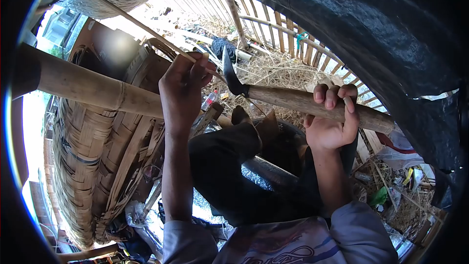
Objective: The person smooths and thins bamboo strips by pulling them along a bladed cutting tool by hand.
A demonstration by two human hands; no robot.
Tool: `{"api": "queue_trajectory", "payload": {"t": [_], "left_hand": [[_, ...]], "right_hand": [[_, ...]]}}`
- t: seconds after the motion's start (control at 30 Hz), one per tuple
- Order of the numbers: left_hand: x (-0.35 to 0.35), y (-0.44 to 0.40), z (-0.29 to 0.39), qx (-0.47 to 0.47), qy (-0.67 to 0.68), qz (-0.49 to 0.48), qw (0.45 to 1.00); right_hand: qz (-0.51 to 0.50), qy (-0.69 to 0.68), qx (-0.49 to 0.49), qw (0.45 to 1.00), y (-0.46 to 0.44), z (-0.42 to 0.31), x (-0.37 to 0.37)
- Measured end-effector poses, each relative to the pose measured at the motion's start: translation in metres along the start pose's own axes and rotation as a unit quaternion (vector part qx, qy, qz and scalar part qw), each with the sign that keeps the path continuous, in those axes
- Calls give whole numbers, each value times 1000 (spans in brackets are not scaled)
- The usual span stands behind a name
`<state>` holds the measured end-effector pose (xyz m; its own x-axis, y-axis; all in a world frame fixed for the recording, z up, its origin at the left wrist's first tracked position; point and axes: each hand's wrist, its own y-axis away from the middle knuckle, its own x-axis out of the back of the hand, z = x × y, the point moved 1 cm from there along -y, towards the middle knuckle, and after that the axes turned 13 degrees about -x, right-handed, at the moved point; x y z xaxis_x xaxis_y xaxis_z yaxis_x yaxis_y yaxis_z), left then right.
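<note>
A long thin bamboo strip point(128, 15) runs from the upper left down to my left hand point(183, 85), where my thumb and fingers pinch it. Its near end reaches the base of a curved dark blade point(230, 71). That blade is fixed to a thick wooden handle point(288, 99), which slants down to the right. Around the handle are the fingers of my right hand point(334, 120), with the blade end pointing up and to the left.
Thick bamboo pole point(97, 85) crosses at the left above woven bamboo baskets point(80, 151). Dark plastic sheeting point(361, 29) hangs at the upper right. Beyond are a slatted bamboo fence point(288, 34) and dry straw point(278, 71). My bent legs point(229, 166) are below.
</note>
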<state>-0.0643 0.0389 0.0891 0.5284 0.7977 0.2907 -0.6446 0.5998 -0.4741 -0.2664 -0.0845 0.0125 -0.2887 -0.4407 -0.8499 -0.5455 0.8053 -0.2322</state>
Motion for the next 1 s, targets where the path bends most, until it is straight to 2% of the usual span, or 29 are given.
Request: {"api": "queue_trajectory", "payload": {"t": [0.07, 0.2, 0.27, 0.43, 0.5, 0.6, 0.63, 0.7, 0.73, 0.8, 0.87, 0.93, 1.0], "left_hand": [[-1, -1, 0, -6, -9, -3, 1000], [-3, -1, 3, -6, -16, 2, 1000], [-1, -2, 3, -1, -27, 6, 1000], [4, -3, 1, 20, -28, 25, 999], [3, -1, 1, 11, -26, 28, 999], [2, -1, 2, 6, -57, 14, 998], [2, -2, 1, 5, -55, 14, 998], [4, -2, -1, 9, -24, 28, 999], [5, -1, -1, 11, -25, 30, 999], [2, -1, 3, 0, -32, 14, 999], [2, -1, 3, 1, -30, 14, 999], [3, -3, 2, 3, -29, 16, 999], [5, 1, 0, 13, 3, 24, 1000]], "right_hand": [[-28, -15, -13, 999, 1, -1, -1], [-56, 55, 9, 997, 3, 4, -4], [-103, 85, 4, 991, 6, 11, 2], [-76, 73, 1, 994, 4, 15, 4], [-125, 182, -65, 973, 10, 15, 1], [-83, 203, -132, 967, 19, 30, 10], [-83, 205, -130, 966, 17, 27, 6], [-112, 100, -29, 988, 10, 15, -9], [-92, 62, -27, 993, 12, 13, -14], [-114, 160, -65, 978, 10, 23, -1], [-50, 224, -183, 956, 17, 36, 16], [-75, 193, -127, 970, 12, 30, 7], [-85, 89, -33, 992, 7, 22, -13]]}}
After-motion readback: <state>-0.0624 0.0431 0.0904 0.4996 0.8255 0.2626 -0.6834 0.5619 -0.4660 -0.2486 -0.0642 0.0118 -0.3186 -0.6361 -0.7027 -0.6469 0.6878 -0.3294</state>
